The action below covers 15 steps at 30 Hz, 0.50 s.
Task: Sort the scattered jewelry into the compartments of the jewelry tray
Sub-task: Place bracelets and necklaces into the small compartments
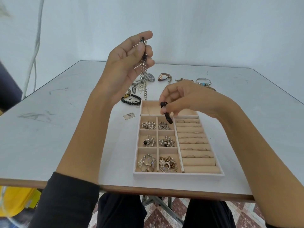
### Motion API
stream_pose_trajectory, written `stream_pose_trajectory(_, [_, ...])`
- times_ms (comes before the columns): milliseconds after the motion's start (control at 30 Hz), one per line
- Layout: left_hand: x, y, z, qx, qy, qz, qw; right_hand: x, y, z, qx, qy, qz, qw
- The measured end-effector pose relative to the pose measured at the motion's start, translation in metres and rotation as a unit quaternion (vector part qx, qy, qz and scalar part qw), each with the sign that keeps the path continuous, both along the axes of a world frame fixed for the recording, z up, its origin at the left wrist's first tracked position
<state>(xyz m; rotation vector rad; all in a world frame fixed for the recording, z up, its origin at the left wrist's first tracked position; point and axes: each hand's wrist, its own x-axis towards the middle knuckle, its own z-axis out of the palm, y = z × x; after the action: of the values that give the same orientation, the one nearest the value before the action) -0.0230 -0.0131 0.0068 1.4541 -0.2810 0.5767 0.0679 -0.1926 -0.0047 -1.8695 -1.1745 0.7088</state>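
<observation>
Well, we're mostly done: tray slots & ring rolls filled; left hand pinches a chain, right hand pinches a black strap; watches, bracelets left on tabletop

- White table: scuffed top, brown wooden edge along the near side.
- Pale wall: plain, behind the table's far edge.
- White cable: hangs down the wall at far left.
- Patterned floor tiles: red and white, below the near edge.
- Yellow object: near left, blurred.
</observation>
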Motion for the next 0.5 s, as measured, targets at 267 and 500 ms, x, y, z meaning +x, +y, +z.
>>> stream_pose_trajectory(267, [-0.003,-0.003,-0.001,0.005,0.0,-0.016,1.0,-0.003,0.007,-0.008,-0.045,-0.123,-0.003,0.991])
stream_pose_trajectory(500, [-0.002,-0.003,0.0,0.002,0.001,-0.019,1.0,-0.007,0.012,-0.013,-0.054,-0.241,-0.031,0.969])
